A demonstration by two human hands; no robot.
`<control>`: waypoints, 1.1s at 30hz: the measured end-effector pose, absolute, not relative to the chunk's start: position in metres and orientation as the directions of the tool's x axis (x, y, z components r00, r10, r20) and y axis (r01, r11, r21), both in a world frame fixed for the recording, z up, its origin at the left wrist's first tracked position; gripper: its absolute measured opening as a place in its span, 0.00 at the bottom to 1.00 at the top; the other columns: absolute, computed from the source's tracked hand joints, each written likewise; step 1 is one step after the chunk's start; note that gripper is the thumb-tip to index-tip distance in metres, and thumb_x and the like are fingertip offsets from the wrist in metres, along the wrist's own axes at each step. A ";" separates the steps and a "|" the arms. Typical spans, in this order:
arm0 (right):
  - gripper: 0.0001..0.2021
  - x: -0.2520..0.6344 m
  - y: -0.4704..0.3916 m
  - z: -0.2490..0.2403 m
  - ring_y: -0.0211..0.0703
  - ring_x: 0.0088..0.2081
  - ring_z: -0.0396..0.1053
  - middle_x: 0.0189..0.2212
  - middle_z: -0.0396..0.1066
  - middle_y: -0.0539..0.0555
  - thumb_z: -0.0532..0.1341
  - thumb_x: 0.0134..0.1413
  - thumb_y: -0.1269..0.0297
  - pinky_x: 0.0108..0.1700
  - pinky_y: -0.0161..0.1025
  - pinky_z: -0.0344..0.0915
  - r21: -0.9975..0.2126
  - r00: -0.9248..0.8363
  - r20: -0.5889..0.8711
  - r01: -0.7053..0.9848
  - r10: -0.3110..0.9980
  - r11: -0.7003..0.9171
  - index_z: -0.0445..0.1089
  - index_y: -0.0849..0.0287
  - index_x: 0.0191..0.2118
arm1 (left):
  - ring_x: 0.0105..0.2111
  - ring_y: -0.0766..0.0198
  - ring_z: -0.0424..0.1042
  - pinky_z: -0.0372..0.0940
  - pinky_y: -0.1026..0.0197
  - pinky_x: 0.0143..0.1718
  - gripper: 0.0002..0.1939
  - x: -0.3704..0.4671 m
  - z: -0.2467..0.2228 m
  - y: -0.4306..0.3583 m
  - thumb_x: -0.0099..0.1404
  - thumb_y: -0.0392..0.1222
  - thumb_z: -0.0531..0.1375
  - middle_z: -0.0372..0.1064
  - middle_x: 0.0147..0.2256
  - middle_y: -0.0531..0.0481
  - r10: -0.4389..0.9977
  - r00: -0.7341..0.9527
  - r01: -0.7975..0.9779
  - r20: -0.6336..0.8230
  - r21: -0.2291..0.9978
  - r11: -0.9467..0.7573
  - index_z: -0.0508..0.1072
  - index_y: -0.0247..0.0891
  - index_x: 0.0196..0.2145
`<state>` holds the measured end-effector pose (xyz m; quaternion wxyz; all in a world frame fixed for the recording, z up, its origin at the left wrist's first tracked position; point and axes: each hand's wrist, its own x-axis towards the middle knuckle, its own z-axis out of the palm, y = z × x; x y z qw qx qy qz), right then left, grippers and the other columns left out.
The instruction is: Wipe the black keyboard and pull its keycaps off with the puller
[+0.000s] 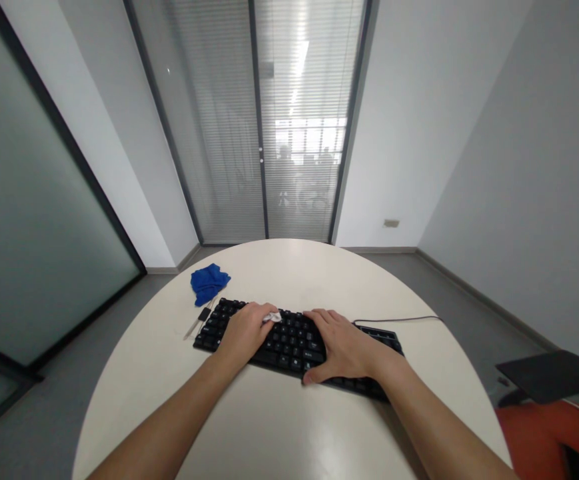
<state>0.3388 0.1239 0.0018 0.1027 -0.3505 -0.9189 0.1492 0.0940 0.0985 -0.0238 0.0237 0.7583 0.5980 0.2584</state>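
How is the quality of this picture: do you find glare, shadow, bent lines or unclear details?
In the head view, bright glare crosses the right glass panel; a soft sheen lies on the table; a shadow falls below the right forearm; upright frames lean, perhaps from wide-angle distortion; the keyboard letters are hardly legible.

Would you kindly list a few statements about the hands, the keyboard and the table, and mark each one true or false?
1. The left hand holds a small white piece over the keyboard. True.
2. The blue cloth lies neatly folded under the right hand. False: it lies crumpled beyond the keyboard's left end, and the right hand is spread over the keyboard.
3. A thin dark cable reaches toward the table's right side. True.
4. The table has a straight far edge. False: that edge is curved.
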 end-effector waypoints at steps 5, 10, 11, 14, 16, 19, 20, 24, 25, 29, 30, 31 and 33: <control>0.58 0.339 0.124 0.000 0.64 0.57 0.61 0.57 0.63 0.67 0.70 0.28 0.34 0.62 0.57 0.55 -0.360 -0.735 0.087 0.606 0.673 0.709 0.57 0.65 0.64 | 0.44 0.58 0.72 0.64 0.58 0.49 0.10 0.099 -0.028 0.099 0.66 0.35 0.60 0.75 0.41 0.49 0.901 0.138 0.867 0.412 0.389 -0.311 0.76 0.43 0.44; 0.59 0.339 0.125 -0.003 0.66 0.60 0.58 0.60 0.60 0.68 0.70 0.29 0.33 0.64 0.59 0.52 -0.381 -0.729 0.081 0.608 0.680 0.696 0.55 0.64 0.66 | 0.44 0.58 0.72 0.64 0.57 0.50 0.12 0.104 -0.029 0.100 0.65 0.32 0.60 0.75 0.41 0.48 0.902 0.197 0.843 0.384 0.403 -0.356 0.76 0.42 0.44; 0.60 0.339 0.125 -0.003 0.66 0.61 0.58 0.61 0.60 0.68 0.70 0.29 0.33 0.64 0.59 0.52 -0.383 -0.728 0.077 0.609 0.681 0.694 0.54 0.64 0.66 | 0.43 0.58 0.72 0.64 0.57 0.49 0.11 0.104 -0.028 0.099 0.65 0.31 0.60 0.75 0.40 0.48 0.902 0.213 0.837 0.375 0.407 -0.367 0.76 0.42 0.43; 0.60 0.340 0.127 -0.004 0.67 0.61 0.57 0.61 0.59 0.69 0.69 0.29 0.33 0.64 0.59 0.52 -0.383 -0.731 0.073 0.608 0.679 0.696 0.54 0.65 0.66 | 0.42 0.58 0.71 0.64 0.57 0.49 0.13 0.102 -0.020 0.095 0.63 0.29 0.59 0.75 0.40 0.49 0.889 0.271 0.802 0.369 0.425 -0.420 0.76 0.42 0.43; 0.59 0.341 0.127 -0.005 0.67 0.61 0.57 0.61 0.59 0.69 0.69 0.31 0.33 0.63 0.59 0.52 -0.385 -0.735 0.077 0.601 0.674 0.700 0.54 0.64 0.66 | 0.43 0.58 0.71 0.64 0.57 0.49 0.16 0.101 -0.015 0.092 0.62 0.27 0.58 0.75 0.40 0.49 0.879 0.305 0.784 0.368 0.427 -0.450 0.76 0.42 0.44; 0.58 0.341 0.127 -0.004 0.66 0.61 0.58 0.62 0.59 0.68 0.69 0.32 0.33 0.64 0.58 0.53 -0.382 -0.740 0.081 0.596 0.668 0.707 0.54 0.64 0.66 | 0.43 0.58 0.71 0.65 0.56 0.49 0.17 0.102 -0.015 0.091 0.61 0.27 0.57 0.76 0.41 0.49 0.874 0.306 0.778 0.376 0.430 -0.458 0.76 0.41 0.45; 0.59 0.341 0.127 -0.004 0.66 0.62 0.57 0.62 0.59 0.68 0.68 0.31 0.32 0.64 0.58 0.52 -0.379 -0.742 0.081 0.595 0.666 0.709 0.55 0.64 0.66 | 0.44 0.58 0.71 0.65 0.56 0.50 0.18 0.103 -0.017 0.091 0.62 0.27 0.56 0.76 0.42 0.48 0.874 0.291 0.775 0.388 0.440 -0.453 0.76 0.41 0.45; 0.60 0.340 0.125 -0.002 0.66 0.62 0.57 0.62 0.59 0.68 0.68 0.30 0.31 0.65 0.59 0.51 -0.377 -0.744 0.077 0.594 0.663 0.711 0.55 0.65 0.65 | 0.46 0.58 0.71 0.65 0.55 0.52 0.19 0.111 -0.022 0.093 0.65 0.28 0.54 0.75 0.45 0.48 0.872 0.278 0.767 0.404 0.453 -0.455 0.76 0.42 0.48; 0.59 0.340 0.125 -0.001 0.66 0.62 0.57 0.62 0.59 0.68 0.68 0.30 0.31 0.65 0.59 0.50 -0.379 -0.745 0.076 0.593 0.663 0.710 0.55 0.65 0.65 | 0.45 0.58 0.72 0.65 0.55 0.52 0.18 0.113 -0.022 0.092 0.65 0.28 0.54 0.76 0.44 0.48 0.873 0.291 0.773 0.391 0.441 -0.455 0.76 0.42 0.48; 0.59 0.339 0.124 0.000 0.66 0.63 0.56 0.63 0.58 0.68 0.68 0.31 0.32 0.66 0.60 0.48 -0.384 -0.746 0.068 0.593 0.663 0.707 0.55 0.64 0.66 | 0.43 0.58 0.72 0.65 0.57 0.49 0.16 0.114 -0.013 0.089 0.66 0.30 0.55 0.76 0.41 0.49 0.867 0.355 0.784 0.349 0.395 -0.480 0.77 0.43 0.45; 0.59 0.339 0.124 0.000 0.66 0.63 0.56 0.63 0.58 0.68 0.68 0.31 0.32 0.66 0.61 0.48 -0.383 -0.745 0.064 0.596 0.664 0.705 0.54 0.64 0.66 | 0.43 0.59 0.72 0.65 0.58 0.49 0.15 0.112 -0.011 0.089 0.66 0.30 0.55 0.76 0.41 0.50 0.864 0.364 0.780 0.348 0.393 -0.487 0.77 0.44 0.45; 0.59 0.339 0.124 0.000 0.66 0.63 0.55 0.63 0.58 0.69 0.68 0.32 0.32 0.66 0.61 0.47 -0.381 -0.744 0.059 0.599 0.665 0.704 0.54 0.65 0.66 | 0.43 0.59 0.72 0.65 0.58 0.49 0.15 0.110 -0.010 0.089 0.65 0.30 0.56 0.76 0.41 0.50 0.865 0.356 0.783 0.354 0.393 -0.483 0.77 0.44 0.45; 0.60 0.339 0.125 -0.001 0.66 0.64 0.55 0.63 0.57 0.69 0.68 0.32 0.32 0.66 0.61 0.47 -0.381 -0.745 0.053 0.601 0.665 0.703 0.53 0.66 0.67 | 0.44 0.59 0.73 0.65 0.58 0.50 0.15 0.102 -0.012 0.092 0.66 0.31 0.56 0.76 0.42 0.50 0.880 0.283 0.816 0.380 0.387 -0.430 0.76 0.44 0.46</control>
